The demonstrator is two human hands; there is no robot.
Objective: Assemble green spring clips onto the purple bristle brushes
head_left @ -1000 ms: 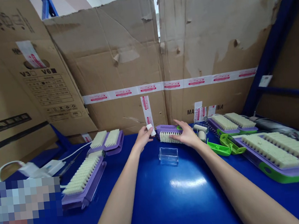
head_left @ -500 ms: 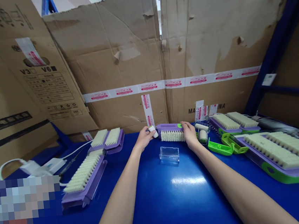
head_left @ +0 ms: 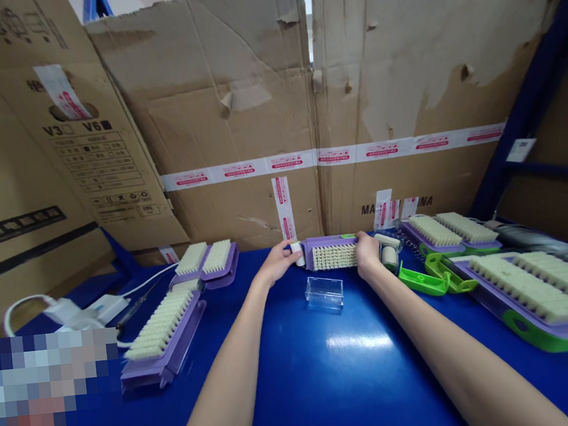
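Observation:
Near the back of the blue table, my right hand (head_left: 368, 253) grips the right end of a purple brush (head_left: 335, 255), whose cream bristles face me. My left hand (head_left: 278, 265) pinches a small white cylindrical piece (head_left: 297, 253), which is against or very close to the brush's left end; contact is hard to make out. In front of the brush lies a clear plastic box (head_left: 324, 292). White rollers (head_left: 389, 254) are just right of my right hand, beside a bright green plastic part (head_left: 424, 281) and a darker green part (head_left: 448, 273).
Purple brushes (head_left: 164, 323) lie on the left, with a white power adapter and cable (head_left: 72, 312) behind them. More brushes with green ends (head_left: 537, 289) rest on the right. Cardboard walls (head_left: 229, 111) close off the back, and a blue metal post (head_left: 528, 95) rises at right.
My left hand has brought the white piece right, up to the brush's left end. The brush has turned slightly in my right hand, showing more bristles. The view has shifted a little.

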